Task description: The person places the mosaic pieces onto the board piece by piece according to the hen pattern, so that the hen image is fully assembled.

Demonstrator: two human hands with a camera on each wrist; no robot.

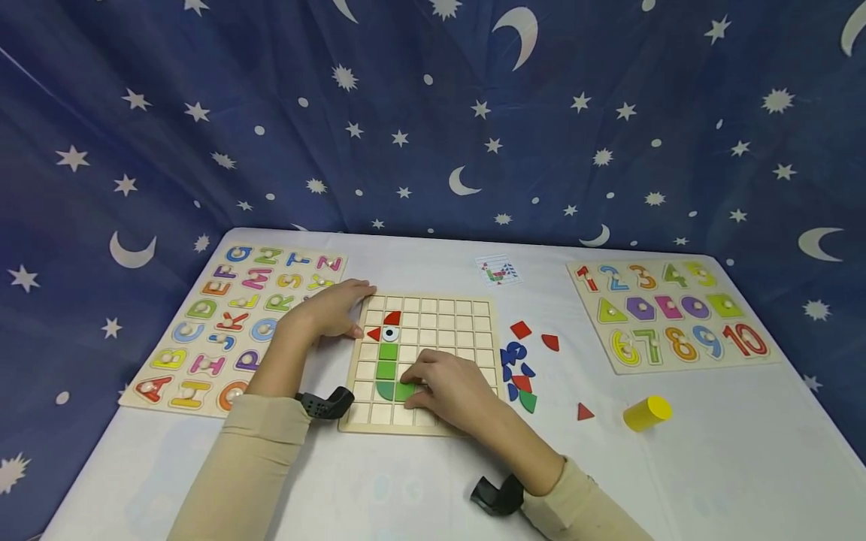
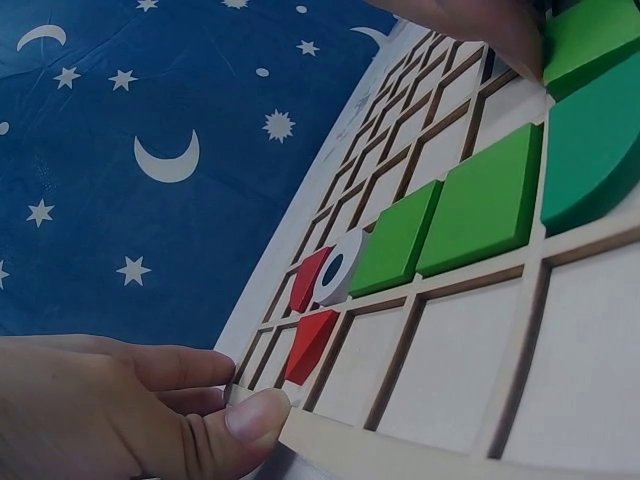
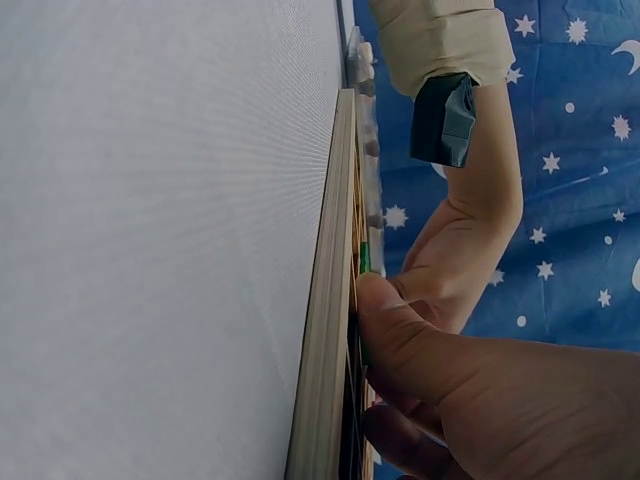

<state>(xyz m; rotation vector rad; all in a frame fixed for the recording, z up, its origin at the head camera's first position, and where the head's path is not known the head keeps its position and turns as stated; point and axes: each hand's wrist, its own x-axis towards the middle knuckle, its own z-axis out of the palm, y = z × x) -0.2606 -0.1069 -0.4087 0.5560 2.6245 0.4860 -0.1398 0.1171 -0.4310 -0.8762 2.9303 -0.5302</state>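
A wooden grid board (image 1: 467, 306) lies on the table. My left hand (image 1: 331, 309) grips its far left corner, thumb on the rim in the left wrist view. With thumb and fingertips, my right hand (image 1: 449, 383) pinches a green square (image 1: 404, 391) at a lower cell, partly hidden by the fingers. Left of it sits a dark green quarter-circle (image 1: 385, 389). Two green squares (image 2: 485, 200) run up the column to a white disc with a black dot (image 1: 390, 333). A red triangle (image 1: 373, 333) lies left of the disc, and a red quarter-circle (image 1: 392, 318) above it.
Loose blue, red and green pieces (image 1: 520, 329) lie right of the board, with a red triangle (image 1: 585, 412) and a yellow cylinder (image 1: 647, 413) beyond. A picture card (image 1: 498, 270) lies behind. Letter (image 1: 233, 304) and number (image 1: 666, 315) puzzles flank the board.
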